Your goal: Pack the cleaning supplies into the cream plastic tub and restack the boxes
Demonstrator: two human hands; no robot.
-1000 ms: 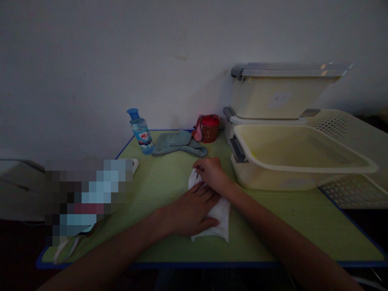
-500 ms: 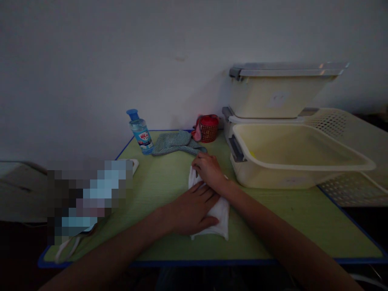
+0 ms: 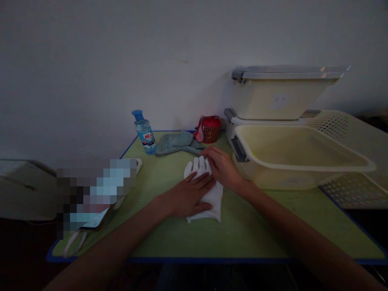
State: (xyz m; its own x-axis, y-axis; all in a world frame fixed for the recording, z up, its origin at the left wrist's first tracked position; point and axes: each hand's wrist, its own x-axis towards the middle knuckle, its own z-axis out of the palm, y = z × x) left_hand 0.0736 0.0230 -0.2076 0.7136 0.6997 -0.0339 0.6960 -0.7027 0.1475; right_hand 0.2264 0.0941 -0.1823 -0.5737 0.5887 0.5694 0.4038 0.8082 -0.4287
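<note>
A white glove lies flat on the green table, its fingers pointing toward the wall. My left hand rests palm down on the glove's lower half, fingers stretched out. My right hand lies along the glove's right edge, its fingers extended and touching the glove fingers near the tips. Neither hand grips anything.
A blue-capped bottle, a grey-green cloth and a small red basket stand by the wall. Stacked cream plastic bins and a perforated tray fill the right side. A pixelated patch covers something at the left.
The glove's fingers, folded or bunched under my right hand before, now lie spread flat. My right hand has opened and slid toward the wall; the view has shifted slightly.
</note>
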